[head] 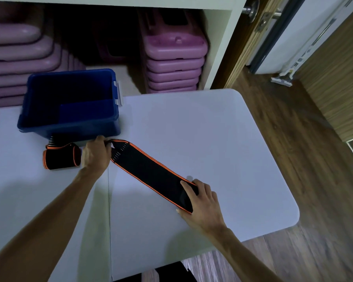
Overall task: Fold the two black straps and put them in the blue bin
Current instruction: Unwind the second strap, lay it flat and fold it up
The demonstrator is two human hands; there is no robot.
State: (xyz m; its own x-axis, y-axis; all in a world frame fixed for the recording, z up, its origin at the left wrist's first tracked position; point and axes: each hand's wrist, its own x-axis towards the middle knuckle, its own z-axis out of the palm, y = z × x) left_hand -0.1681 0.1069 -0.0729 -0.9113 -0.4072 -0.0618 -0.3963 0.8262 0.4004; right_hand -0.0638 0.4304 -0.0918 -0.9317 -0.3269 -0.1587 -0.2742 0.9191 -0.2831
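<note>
A long black fabric strap edged in orange piping [151, 173] lies flat and stretched out on the white plastic folding table [222, 139], running diagonally from just in front of the bin down toward the near right. Its far end narrows and shows a patch of short pale ribs. A second black strap with the same orange trim [60, 156] sits already folded into a compact bundle on the table, just left of the left hand and against the near wall of the bin, with a ribbed end sticking up from it. The dark blue plastic storage bin [69, 127] stands open at the far left part of the table, with a pale latch on its right side; nothing can be made out inside it. No brand, label or readable writing shows on either strap or on the bin.

The left hand [95, 153] reaches forward with the arm extended, back of the hand up, fingers curled around the far end of the long strap right at the bin's near edge. The right hand [200, 202] comes in from the lower right, wrist angled inward, its fingers laid over the top of the strap's near end and the thumb at the edge, gripping it.

Behind the table, stacked pink plastic step platforms [171, 64] fill a white shelf.
</note>
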